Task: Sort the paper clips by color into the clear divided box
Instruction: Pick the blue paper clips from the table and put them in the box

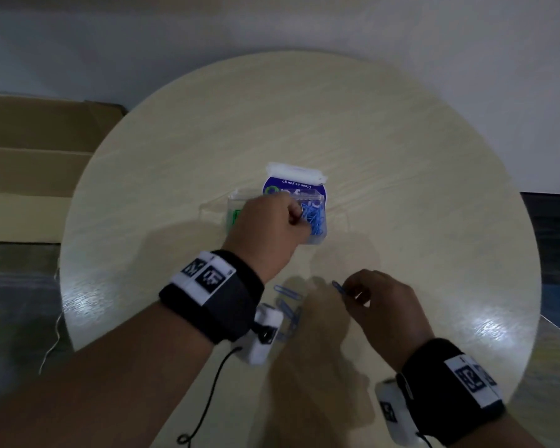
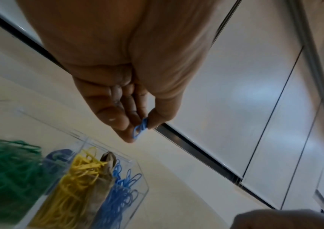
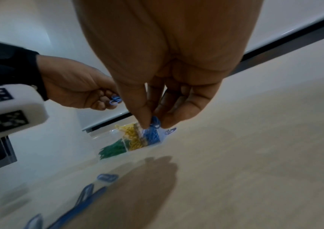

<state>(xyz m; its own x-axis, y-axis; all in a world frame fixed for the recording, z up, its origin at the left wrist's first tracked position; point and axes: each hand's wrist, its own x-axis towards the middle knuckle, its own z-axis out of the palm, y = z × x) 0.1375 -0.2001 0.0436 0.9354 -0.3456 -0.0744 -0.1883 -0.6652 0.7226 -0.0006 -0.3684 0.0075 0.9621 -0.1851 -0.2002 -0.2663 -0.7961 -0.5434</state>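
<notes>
The left hand point(image 1: 269, 227) pinches blue paper clips point(image 2: 140, 129) above the clear divided box point(image 1: 240, 202), where green, yellow and blue clips lie in separate compartments. The right hand point(image 1: 382, 305) pinches another blue clip point(image 1: 338, 287) over the round table point(image 1: 401, 156); loose blue clips point(image 1: 286, 305) lie between the wrists.

Divided box point(image 1: 317, 236) sits mid-table point(image 1: 401, 156), wipes pack point(image 1: 296, 176) just behind it; loose paper clips point(image 1: 286, 305) lie nearer, cardboard box point(image 1: 29, 163) far left.

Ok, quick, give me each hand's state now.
Left hand: pinching a blue clip over the box.
Right hand: pinching another blue clip above the table.
</notes>
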